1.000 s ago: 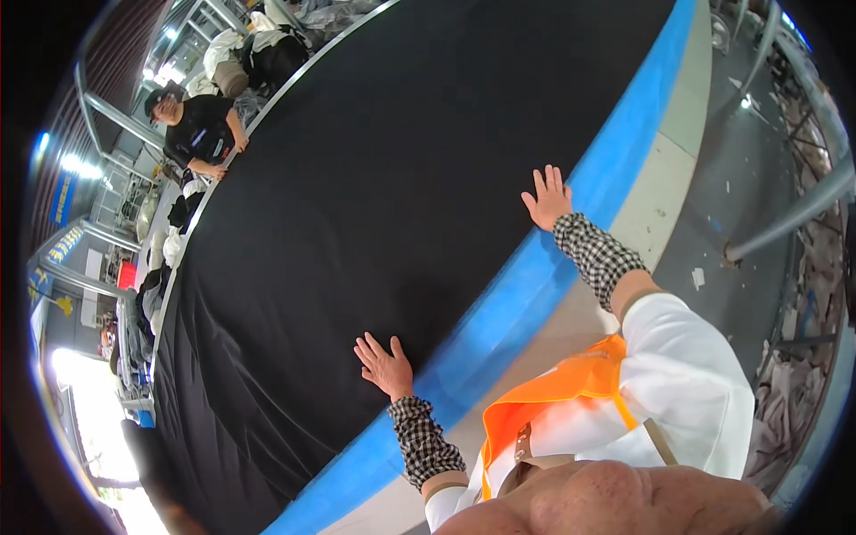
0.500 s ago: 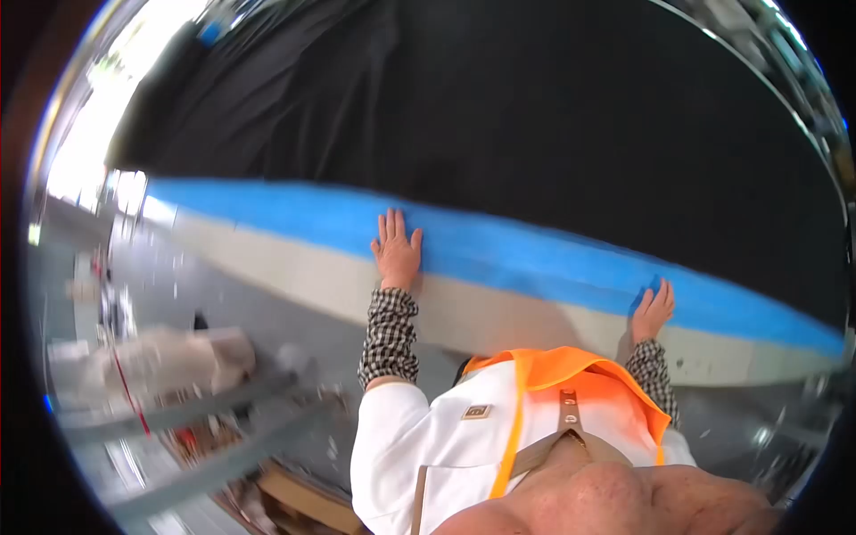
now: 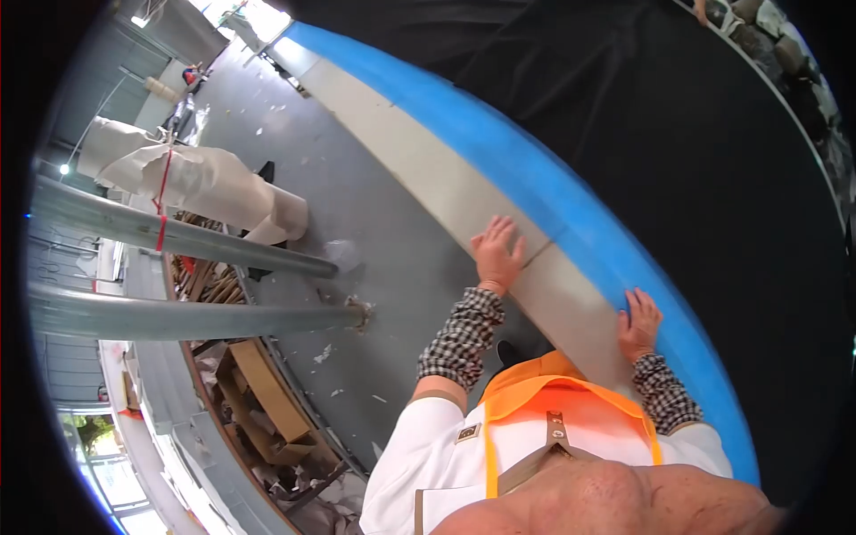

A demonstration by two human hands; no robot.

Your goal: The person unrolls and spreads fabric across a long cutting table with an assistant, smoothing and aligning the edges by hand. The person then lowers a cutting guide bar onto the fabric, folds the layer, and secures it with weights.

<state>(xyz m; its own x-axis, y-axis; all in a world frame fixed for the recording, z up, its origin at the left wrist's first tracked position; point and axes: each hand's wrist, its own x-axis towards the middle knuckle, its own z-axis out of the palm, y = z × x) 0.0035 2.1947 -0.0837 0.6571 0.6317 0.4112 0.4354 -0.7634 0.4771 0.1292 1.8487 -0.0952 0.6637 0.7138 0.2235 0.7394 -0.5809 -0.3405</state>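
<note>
Left hand (image 3: 499,254): fingers parted, over the pale beige table edge (image 3: 446,174); whether it touches, one cannot tell.
Right hand (image 3: 640,325): fingers parted, fingertips over the long bright-blue sheet strip (image 3: 535,174).
Broad black fabric sheet (image 3: 740,214): beyond the strip, near both hands.
</note>
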